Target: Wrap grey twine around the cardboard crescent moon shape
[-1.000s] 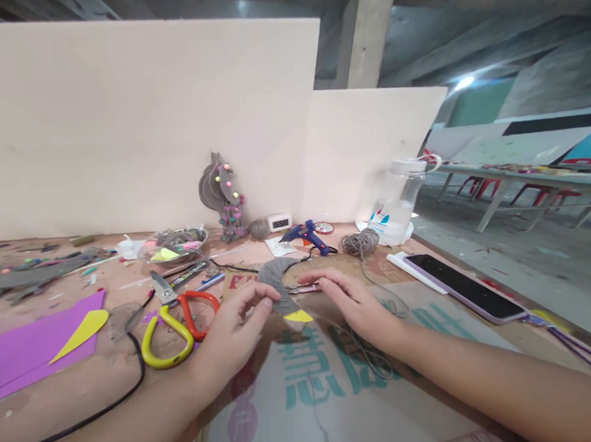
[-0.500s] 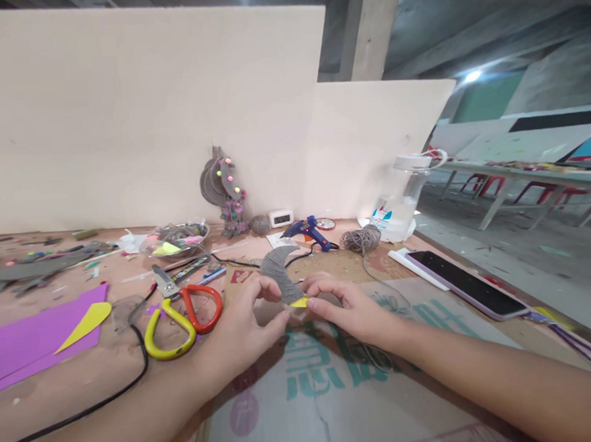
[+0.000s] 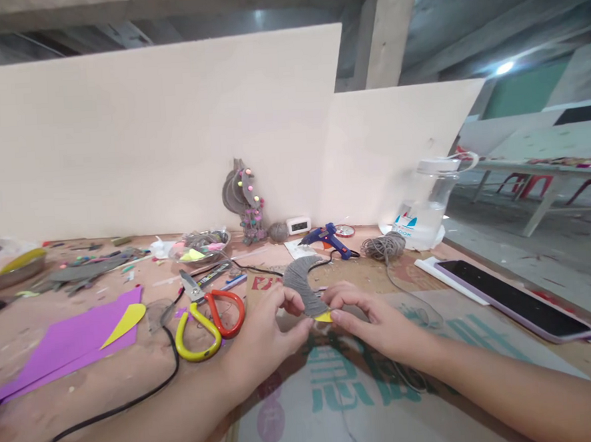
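My two hands meet over a printed cardboard sheet (image 3: 299,437) on the desk (image 3: 114,369). The grey crescent (image 3: 302,284), which looks wrapped in yarn, stands tilted between them, its lower end at my fingertips and its upper horn pointing away from me. My left hand (image 3: 269,332) grasps the left edge of that lower end between thumb and bent fingers; my right hand (image 3: 371,316) pinches at the yellow tip (image 3: 324,317) from the other side. Just left of my left hand lie the scissors (image 3: 195,312), blades spread, with one yellow and one red handle; farther left, a yellow piece (image 3: 124,326) rests on purple sheets (image 3: 77,344). To the right of my right hand lies a phone (image 3: 510,298), screen up. Beyond both hands are a blue glue gun (image 3: 329,235) and, to its right, a loose bundle of grey yarn (image 3: 384,246). Farther still, a clear bottle (image 3: 429,206) stands beyond my right hand, and a beaded grey ornament (image 3: 243,197) stands beyond my left, before a pale board (image 3: 170,135).
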Tool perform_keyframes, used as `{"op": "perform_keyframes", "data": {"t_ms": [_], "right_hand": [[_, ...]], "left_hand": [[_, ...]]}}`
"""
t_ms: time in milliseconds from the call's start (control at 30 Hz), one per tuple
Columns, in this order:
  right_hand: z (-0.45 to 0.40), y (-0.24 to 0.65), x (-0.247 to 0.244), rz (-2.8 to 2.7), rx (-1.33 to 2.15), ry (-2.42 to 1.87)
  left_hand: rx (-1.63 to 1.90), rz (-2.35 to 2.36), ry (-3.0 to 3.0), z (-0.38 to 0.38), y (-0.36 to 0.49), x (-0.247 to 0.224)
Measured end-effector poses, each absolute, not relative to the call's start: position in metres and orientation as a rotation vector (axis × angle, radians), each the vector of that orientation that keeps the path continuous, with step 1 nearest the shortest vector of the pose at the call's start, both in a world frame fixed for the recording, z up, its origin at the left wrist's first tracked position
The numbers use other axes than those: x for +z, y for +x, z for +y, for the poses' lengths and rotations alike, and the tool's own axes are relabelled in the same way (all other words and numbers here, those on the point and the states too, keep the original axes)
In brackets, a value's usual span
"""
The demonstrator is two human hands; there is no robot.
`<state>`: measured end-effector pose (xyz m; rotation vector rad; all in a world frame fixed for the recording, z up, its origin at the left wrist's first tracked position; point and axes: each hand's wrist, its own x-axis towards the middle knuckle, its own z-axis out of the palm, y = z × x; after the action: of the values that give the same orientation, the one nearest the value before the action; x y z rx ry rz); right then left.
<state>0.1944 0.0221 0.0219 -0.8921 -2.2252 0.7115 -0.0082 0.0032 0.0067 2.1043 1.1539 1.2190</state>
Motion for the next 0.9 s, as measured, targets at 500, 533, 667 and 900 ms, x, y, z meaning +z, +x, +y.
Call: {"op": "perform_keyframes", "data": {"t_ms": [500, 533, 667, 900], "right_hand": [[0.0242, 0.1941, 0.0209, -2.22, 0.678, -0.903], [0.0232, 0.1936, 0.0217, -2.227, 0.67, -0.898], [0.0206, 0.193, 0.0244, -2.242, 0.67, -0.872], [0.0256, 0.1956, 0.0201, -1.978, 0.675, -1.002]], "left_hand": [[1.155, 1.059, 1.892, 0.0006, -0.0084, 0.0082], [1.153, 1.058, 1.855, 0.0013, -0.0083, 0.008], [1.18, 1.047, 1.717, 0.0046, -0.0082, 0.0054], [1.242, 1.051, 1.689, 0.0062, -0.0082, 0.0048]]}}
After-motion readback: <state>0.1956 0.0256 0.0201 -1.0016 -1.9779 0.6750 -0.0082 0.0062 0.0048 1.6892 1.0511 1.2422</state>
